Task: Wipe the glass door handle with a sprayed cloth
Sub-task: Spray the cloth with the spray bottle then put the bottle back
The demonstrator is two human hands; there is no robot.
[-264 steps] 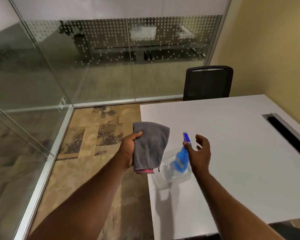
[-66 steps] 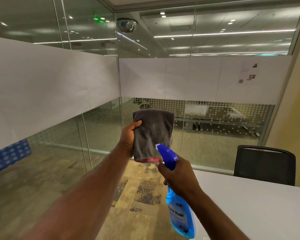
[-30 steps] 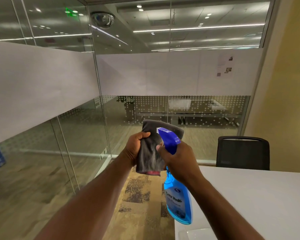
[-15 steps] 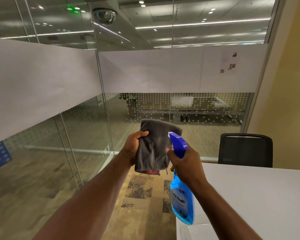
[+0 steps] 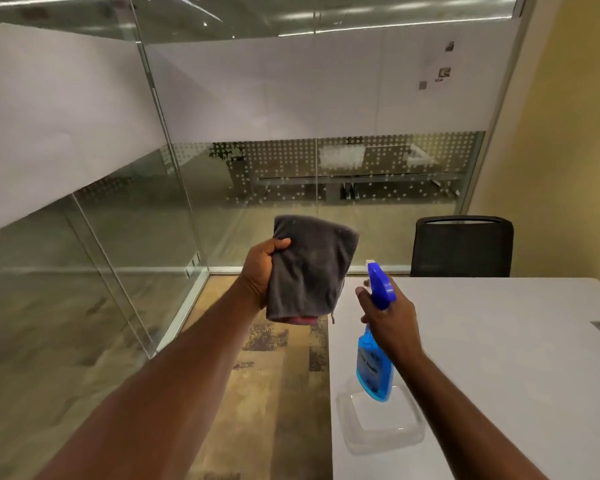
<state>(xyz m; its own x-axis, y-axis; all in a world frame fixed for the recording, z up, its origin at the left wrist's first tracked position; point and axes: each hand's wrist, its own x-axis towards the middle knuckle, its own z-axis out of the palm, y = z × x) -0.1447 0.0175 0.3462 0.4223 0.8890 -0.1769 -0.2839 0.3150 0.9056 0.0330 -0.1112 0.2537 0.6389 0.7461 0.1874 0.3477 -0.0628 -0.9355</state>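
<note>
My left hand grips a folded grey cloth with a pink edge at the bottom, held up in the middle of the view. My right hand holds a blue spray bottle by its neck, to the right of the cloth and apart from it. The bottle hangs over a clear plastic tray near the white table's left edge. No door handle is in view.
The white table fills the lower right, with a black chair behind it. Glass walls with a frosted band run along the left and back. A yellow wall stands at the right. Patterned carpet lies below.
The view has tilted down. My right hand has lowered the spray bottle away from the cloth, down over the clear tray. My left hand still holds the cloth up.
</note>
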